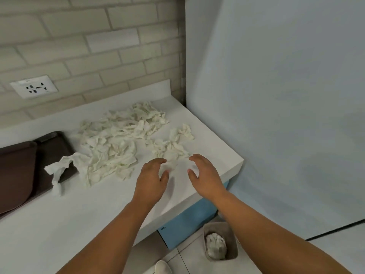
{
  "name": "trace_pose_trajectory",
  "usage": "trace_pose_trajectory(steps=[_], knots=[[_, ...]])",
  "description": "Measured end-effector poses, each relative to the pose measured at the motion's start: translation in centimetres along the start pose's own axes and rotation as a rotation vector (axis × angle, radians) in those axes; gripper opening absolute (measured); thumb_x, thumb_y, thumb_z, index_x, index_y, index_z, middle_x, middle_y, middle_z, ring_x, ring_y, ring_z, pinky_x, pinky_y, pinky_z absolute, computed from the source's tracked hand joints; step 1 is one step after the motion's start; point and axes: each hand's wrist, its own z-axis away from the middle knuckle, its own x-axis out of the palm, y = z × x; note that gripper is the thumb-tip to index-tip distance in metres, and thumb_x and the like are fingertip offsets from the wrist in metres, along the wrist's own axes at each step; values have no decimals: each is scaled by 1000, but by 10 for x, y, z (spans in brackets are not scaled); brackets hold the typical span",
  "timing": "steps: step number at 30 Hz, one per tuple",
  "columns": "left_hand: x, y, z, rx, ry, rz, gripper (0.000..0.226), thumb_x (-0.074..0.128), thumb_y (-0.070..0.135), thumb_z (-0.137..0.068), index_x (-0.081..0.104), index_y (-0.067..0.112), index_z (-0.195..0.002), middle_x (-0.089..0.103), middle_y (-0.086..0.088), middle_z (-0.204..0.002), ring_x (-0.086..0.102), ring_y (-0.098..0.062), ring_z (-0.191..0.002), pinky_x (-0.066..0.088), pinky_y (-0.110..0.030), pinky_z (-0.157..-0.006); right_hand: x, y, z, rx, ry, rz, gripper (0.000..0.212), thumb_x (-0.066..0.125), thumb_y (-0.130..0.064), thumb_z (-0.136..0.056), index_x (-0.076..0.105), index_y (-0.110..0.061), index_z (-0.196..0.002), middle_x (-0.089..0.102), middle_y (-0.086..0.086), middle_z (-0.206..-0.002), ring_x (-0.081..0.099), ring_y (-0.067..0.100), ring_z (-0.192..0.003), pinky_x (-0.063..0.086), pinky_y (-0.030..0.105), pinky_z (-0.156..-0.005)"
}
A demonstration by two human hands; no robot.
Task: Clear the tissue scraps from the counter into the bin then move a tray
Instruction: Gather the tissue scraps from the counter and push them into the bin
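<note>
Wide, empty: left grip (152, 176), right grip (205, 175). Scoop tissue scraps (169, 148) just ahead together, compress firmly, drop in bin (233, 243) below right grip.

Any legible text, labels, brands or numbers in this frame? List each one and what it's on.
No text here can be read.
Blue cabinet front: small dark mark near its upper left corner, too small to read.
Wall socket: faint mark near its top edge, too blurred to read.
Bin, tissue scraps, dark tray: no print visible.
</note>
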Motion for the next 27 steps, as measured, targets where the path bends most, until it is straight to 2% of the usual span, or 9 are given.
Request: trace_pose_trajectory(steps=[4, 8, 10, 13, 16, 19, 21, 24, 27], knots=[[12, -34, -18, 15, -84, -6, 42, 65, 25, -94, 56, 16, -134, 58, -2, -133, 48, -21, -124, 33, -23, -101, 24, 3, -26, 38, -23, 26, 47, 52, -26, -98, 43, -19, -144, 44, 0, -147, 42, 16, -134, 30, 27, -115], [32, -54, -31, 98, -130, -24, 41, 67, 26, -92, 60, 11, -130, 61, -5, -126, 51, -25, -115, 38, -26, -98, 45, 6, -45, 99, -21, 2, 56, 50, -21, -99, 30, -16, -151, 38, 2, -153, 35, 16, -140, 23, 22, -115], [39, -61, -38, 134, -134, -24, 40, 68, 24, -92, 61, 11, -129, 63, -6, -125, 52, -26, -112, 44, -31, -97, 51, 6, -49, 116, -8, -5, 57, 50, -18, -98, 29, -15, -151, 39, 3, -152, 36, 16, -139, 21, 19, -114], [45, -66, -51, 166, -146, -10, 42, 66, 26, -93, 61, 15, -133, 62, -3, -127, 51, -25, -114, 44, -34, -99, 59, 10, -48, 106, 24, -19, 56, 52, -17, -97, 31, -14, -149, 42, 3, -148, 40, 16, -135, 21, 14, -112], [51, -70, -63, 243, -178, -27, 38, 65, 24, -94, 63, 17, -131, 65, -3, -118, 55, -25, -108, 45, -31, -92, 66, 14, -46, 139, 53, 16, 56, 51, -21, -98, 31, -14, -150, 40, 3, -150, 38, 15, -136, 14, 4, -109], [54, -71, -74, 258, -211, 4, 23, 61, 16, -96, 71, 16, -117, 67, -4, -107, 59, -24, -101, 42, -24, -86, 68, 17, -48, 149, 74, 22, 56, 52, -19, -97, 32, -11, -149, 41, 5, -150, 38, 17, -137, 11, 1, -108], [48, -66, -82, 208, -127, 75, 18, 56, 14, -99, 71, 14, -108, 66, -4, -102, 59, -21, -97, 42, -24, -85, 68, 19, -49, 148, 85, 21, 56, 52, -19, -97, 33, -11, -149, 41, 4, -150, 39, 17, -136, 13, 2, -108], [25, -51, -92, 71, 102, 253, 19, 44, 16, -103, 63, 11, -100, 58, 0, -93, 56, -21, -90, 45, -31, -82, 69, 18, -49, 200, 101, 2, 57, 52, -21, -98, 31, -17, -150, 39, -2, -152, 38, 12, -137, 16, 6, -109], [-5, -42, -108, -35, 159, 385, 33, 38, 38, -105, 52, 13, -88, 54, 1, -81, 53, -16, -75, 44, -30, -67, 73, 12, -52, 227, 115, -21, 58, 53, -25, -97, 30, -19, -151, 37, -3, -153, 36, 14, -139, 24, 19, -115]])
